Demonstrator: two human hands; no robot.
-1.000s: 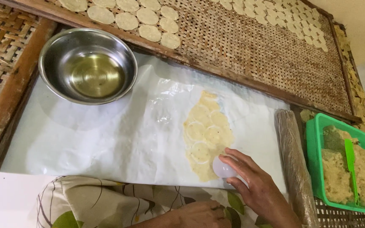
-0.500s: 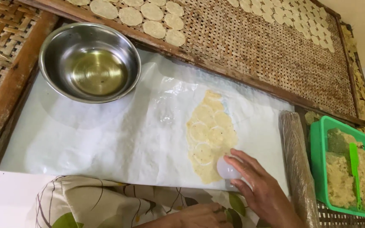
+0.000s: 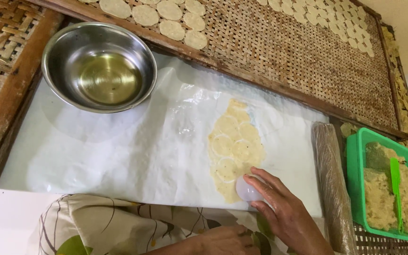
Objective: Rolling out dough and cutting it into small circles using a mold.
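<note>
White plastic sheet (image 3: pixel 133 151), right hand (image 3: pixel 286 215) curled on round cutter (image 3: pixel 246 190), pressing flattened dough (image 3: pixel 234 146)

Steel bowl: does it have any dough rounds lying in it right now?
No: the steel bowl holds only a shallow pool of clear yellowish liquid, while the cut dough rounds lie on the woven tray beyond it.

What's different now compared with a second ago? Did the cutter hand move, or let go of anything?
Very little. The right hand keeps its grip on the small round white cutter, pressed at the lower end of the flattened dough sheet, in about the same spot. The left hand stays at the bottom edge. The steel bowl, rolling pin and green tub have not moved.
</note>
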